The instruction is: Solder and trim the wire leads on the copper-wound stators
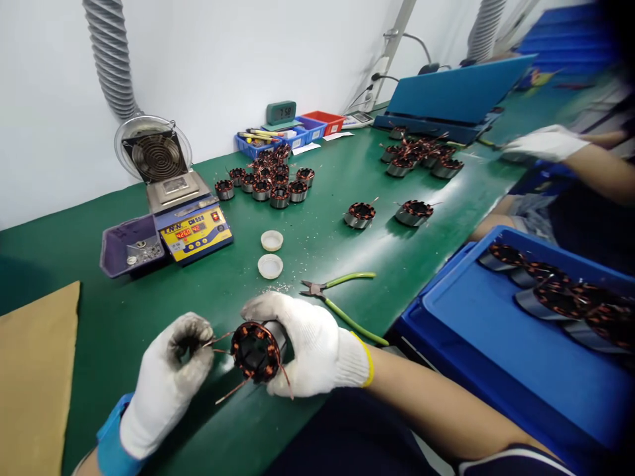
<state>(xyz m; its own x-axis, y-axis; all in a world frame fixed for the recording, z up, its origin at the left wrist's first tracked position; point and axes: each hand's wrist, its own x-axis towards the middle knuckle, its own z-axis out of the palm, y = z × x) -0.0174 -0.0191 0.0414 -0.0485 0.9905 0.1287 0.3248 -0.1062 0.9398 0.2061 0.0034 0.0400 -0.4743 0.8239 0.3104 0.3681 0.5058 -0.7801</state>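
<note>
My right hand (pixel 312 340), in a white knit glove, is wrapped round a motor stator (pixel 256 352) with a silver rim and copper windings. The stator is tilted so that its wound face points toward me, and several copper wire ends stick out of it. At its left, my gloved left hand (pixel 171 377) pinches one of those copper wire ends (pixel 214 341) between thumb and forefinger. Behind the right hand, green-handled side cutters (pixel 322 289) lie with their jaws apart on the green table. Two small white dishes (pixel 271 253) sit just beyond the stator.
A digital solder pot (pixel 196 228) stands at left beside a purple tray (pixel 129 244). Groups of stators (pixel 280 175) occupy the back. A blue bin (pixel 520 357) with more stators is at right. Farther right works another person's gloved hand (pixel 546 144).
</note>
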